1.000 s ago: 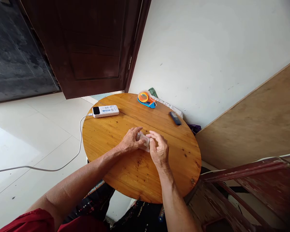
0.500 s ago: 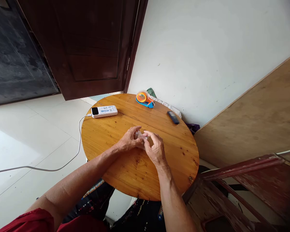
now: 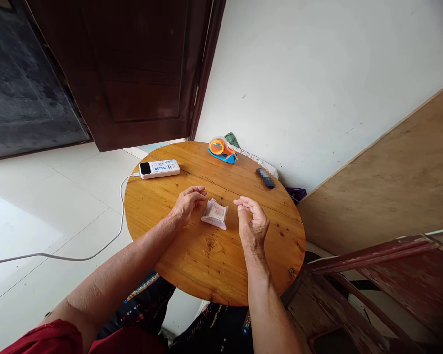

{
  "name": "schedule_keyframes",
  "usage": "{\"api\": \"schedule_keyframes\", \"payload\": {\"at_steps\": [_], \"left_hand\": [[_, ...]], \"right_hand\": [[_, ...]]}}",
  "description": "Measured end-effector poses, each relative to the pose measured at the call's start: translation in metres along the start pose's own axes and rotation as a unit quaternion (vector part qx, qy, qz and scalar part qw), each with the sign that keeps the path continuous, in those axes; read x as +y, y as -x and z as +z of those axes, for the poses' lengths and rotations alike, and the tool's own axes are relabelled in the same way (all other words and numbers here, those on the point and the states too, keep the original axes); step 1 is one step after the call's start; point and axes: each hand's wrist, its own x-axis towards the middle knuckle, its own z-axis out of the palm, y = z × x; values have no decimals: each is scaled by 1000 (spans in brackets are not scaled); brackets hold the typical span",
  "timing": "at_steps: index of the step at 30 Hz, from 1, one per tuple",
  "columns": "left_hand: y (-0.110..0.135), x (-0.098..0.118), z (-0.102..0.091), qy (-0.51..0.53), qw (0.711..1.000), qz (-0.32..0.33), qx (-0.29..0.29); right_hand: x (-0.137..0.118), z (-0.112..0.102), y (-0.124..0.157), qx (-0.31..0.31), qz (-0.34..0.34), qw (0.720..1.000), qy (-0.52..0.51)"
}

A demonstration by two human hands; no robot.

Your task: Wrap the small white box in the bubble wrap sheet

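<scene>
On the round wooden table [image 3: 192, 265] lies a small packet [image 3: 215, 214] wrapped in clear, pinkish plastic, probably bubble wrap, with a pale face and a reddish mark on top. My left hand [image 3: 187, 204] is just left of it, fingers apart and holding nothing. To the packet's right is my right hand [image 3: 251, 220], also without anything in it, its fingers loosely bent and apart from the thumb. Neither hand touches the packet.
A white power bank [image 3: 164, 168] with a plugged-in cable [image 3: 121, 216] sits at the left. An orange and blue tape dispenser [image 3: 222, 149] stands at the back. A dark, blurred-out object [image 3: 266, 178] lies back right. A wall [image 3: 299, 88] rises behind the table.
Both hands have let go of the wrapped packet and moved apart, left hand to the left, right hand to the right. The packet now lies uncovered on the table.
</scene>
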Motion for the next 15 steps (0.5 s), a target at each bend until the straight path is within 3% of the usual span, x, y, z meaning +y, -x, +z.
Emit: {"api": "schedule_keyframes", "payload": {"at_steps": [4, 8, 10, 12, 14, 15], "left_hand": [[-2, 0, 1, -112, 993, 37, 32], [2, -4, 4, -212, 972, 90, 53], [6, -4, 5, -448, 879, 157, 37], [9, -3, 6, -573, 802, 168, 13], [11, 0, 7, -613, 772, 166, 6], [12, 1, 7, -611, 774, 165, 4]], "right_hand": [[4, 0, -1, 13, -2, 1000, 15], [-3, 4, 3, 10, -45, 997, 54], [-20, 5, 4, -13, -82, 994, 69], [-47, 6, 1, -46, -125, 988, 76], [-80, 7, -4, -57, -155, 985, 58], [-97, 10, -6, -56, -163, 984, 43]]}}
